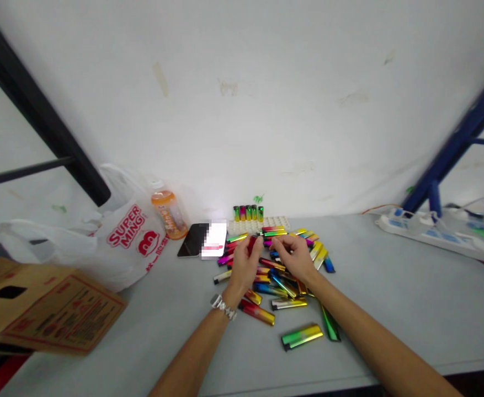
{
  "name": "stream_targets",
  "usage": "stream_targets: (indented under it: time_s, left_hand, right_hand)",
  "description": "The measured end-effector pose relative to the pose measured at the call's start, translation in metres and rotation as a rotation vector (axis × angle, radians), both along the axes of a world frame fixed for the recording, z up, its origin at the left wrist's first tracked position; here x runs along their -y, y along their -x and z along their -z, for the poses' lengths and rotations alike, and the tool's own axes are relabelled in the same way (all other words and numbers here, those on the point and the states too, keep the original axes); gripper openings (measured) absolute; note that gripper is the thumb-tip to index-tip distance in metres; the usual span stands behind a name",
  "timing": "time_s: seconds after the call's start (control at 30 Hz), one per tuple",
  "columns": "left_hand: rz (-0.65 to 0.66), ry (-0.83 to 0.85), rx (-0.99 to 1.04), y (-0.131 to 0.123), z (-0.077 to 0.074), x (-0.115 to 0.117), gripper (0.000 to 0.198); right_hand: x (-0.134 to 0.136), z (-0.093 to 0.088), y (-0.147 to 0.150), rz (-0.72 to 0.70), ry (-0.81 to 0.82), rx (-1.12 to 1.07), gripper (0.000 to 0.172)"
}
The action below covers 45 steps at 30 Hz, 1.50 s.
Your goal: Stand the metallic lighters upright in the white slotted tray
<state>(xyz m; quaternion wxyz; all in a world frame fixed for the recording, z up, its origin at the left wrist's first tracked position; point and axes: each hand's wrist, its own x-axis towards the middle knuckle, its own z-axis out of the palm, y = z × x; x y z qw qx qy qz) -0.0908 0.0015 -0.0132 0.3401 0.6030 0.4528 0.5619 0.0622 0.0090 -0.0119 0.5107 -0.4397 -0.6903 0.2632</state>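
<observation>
My left hand (245,266), with a metal watch on its wrist, is closed around a red lighter (251,244), of which only a part shows between the fingers. Close by on the right, my right hand (296,257) has its thumb and fingertips pinched together; what is in them, if anything, is too small to make out. Under and around both hands lies a loose heap of shiny lighters in several colours. A green-and-yellow lighter (302,337) lies apart, nearer the front edge. Behind the hands, several lighters (248,213) stand upright in a cream-coloured tray (281,223).
Left of the heap lies a phone-like device (192,241), partly blurred out. A bottle of orange drink (169,212), a white plastic bag (121,248) and a cardboard box (63,309) stand further left. A power strip (432,236) lies at the right, near a blue post (452,143).
</observation>
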Motion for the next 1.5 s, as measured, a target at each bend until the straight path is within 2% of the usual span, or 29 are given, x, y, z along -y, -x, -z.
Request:
stream_targets:
  time_s: [0.1, 0.17, 0.3, 0.4, 0.87, 1.5]
  left_hand:
    - [0.017, -0.014, -0.099, 0.0007, -0.001, 0.0033, 0.045]
    - [-0.017, -0.011, -0.139, 0.0012, -0.0008, 0.0036, 0.047]
    - [-0.095, -0.018, -0.208, 0.0013, -0.0001, 0.0012, 0.044]
    - [-0.097, -0.031, -0.239, 0.001, -0.0007, -0.0002, 0.041]
    - [-0.065, -0.028, -0.249, -0.0007, -0.0045, 0.0019, 0.037]
    - [-0.036, 0.025, -0.236, 0.0008, -0.0002, 0.0037, 0.047]
  right_hand:
    - [0.0028, -0.0022, 0.0018, -0.001, -0.034, 0.069, 0.041]
    - [0.0045, -0.0029, 0.0027, -0.001, -0.044, 0.089, 0.041]
    - [0.0048, -0.0007, 0.0029, 0.0, -0.053, 0.126, 0.04]
    - [0.0034, 0.0018, 0.0025, -0.004, -0.056, 0.143, 0.04]
    - [0.0043, 0.0001, 0.0028, -0.015, -0.042, 0.145, 0.039]
    - [0.005, 0.0002, 0.0033, -0.037, -0.031, 0.16, 0.038]
